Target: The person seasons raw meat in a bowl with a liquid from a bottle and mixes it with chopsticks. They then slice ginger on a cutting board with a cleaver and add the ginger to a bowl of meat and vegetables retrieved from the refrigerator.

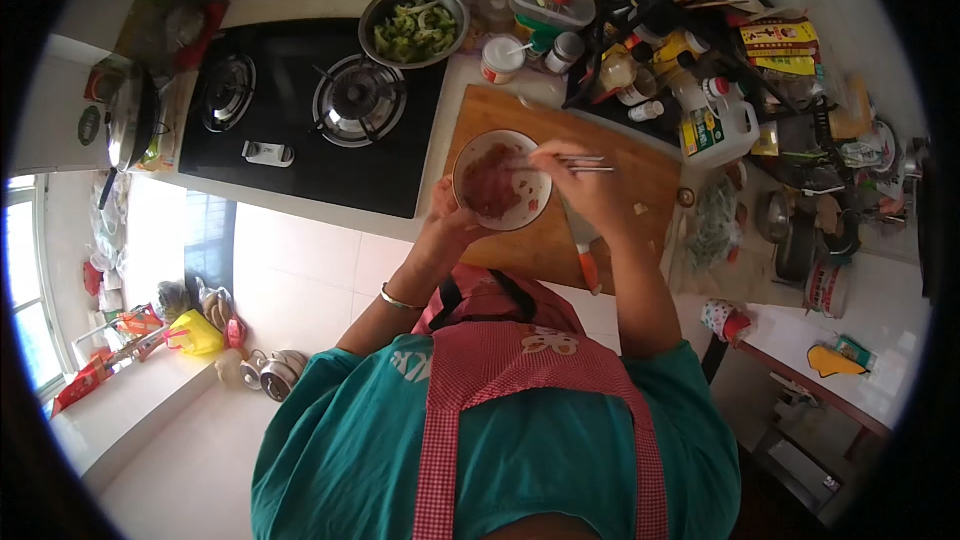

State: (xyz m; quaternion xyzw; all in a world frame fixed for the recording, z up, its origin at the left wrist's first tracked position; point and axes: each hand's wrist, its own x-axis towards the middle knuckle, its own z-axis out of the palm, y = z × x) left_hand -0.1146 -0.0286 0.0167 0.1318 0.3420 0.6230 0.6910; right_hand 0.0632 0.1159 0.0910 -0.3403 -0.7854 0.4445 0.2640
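Observation:
A white bowl (538, 202) with a dark rim is tilted slightly over the wooden cutting board (620, 155). Reddish minced meat (490, 180) lies in it, with bits stuck to its wall. My left hand (452, 215) is closed on the bowl's left side. My right hand (572, 180) grips a pair of metal chopsticks (585, 164), whose lower ends reach into the meat and look blurred. Below my right wrist, a knife with an orange and white handle (588, 268) rests on the board, its blade partly hidden by my forearm.
A black gas stove (300, 175) is at the left, with a metal bowl of chopped green vegetables (415, 32) behind its right burner. Jars (502, 58), a rack of bottles (640, 90) and a white jug (722, 130) crowd the back right. A plastic bag of greens (712, 225) lies right of the board.

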